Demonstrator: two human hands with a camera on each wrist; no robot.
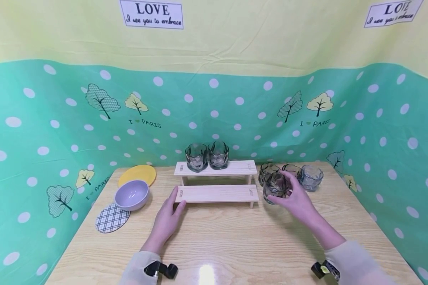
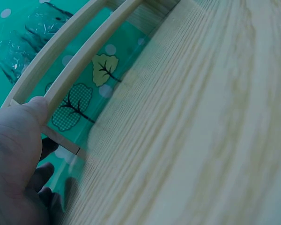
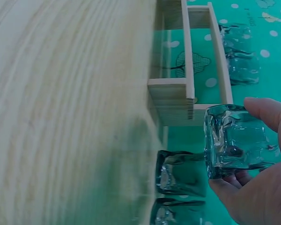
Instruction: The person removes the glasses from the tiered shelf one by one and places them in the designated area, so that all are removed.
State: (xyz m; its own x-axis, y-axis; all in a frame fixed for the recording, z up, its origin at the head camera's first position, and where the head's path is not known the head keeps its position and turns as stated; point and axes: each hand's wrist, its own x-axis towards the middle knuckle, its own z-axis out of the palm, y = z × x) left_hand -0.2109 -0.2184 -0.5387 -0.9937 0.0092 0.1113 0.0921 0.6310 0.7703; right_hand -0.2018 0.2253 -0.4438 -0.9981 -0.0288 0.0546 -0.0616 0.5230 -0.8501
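Smoky faceted tumbler (image 1: 276, 185) is in the right hand (image 1: 297, 200), thumb and fingers pinching opposite sides, raised off the table (image 1: 217, 237) just right of the wooden two-tier rack (image 1: 217, 192). Its thick glass looks stiff, weighty for its size, slippery and easily chipped; the facets mid-wall should offer the surest hold. The left hand (image 1: 167, 219), fingers fairly straight, touches the lower shelf's left end.

Glasses (image 1: 197, 159) — six, wooden shelves (image 1: 216, 193) — two, bowl (image 1: 132, 196), plate (image 1: 138, 173), coaster (image 1: 110, 219) — one each
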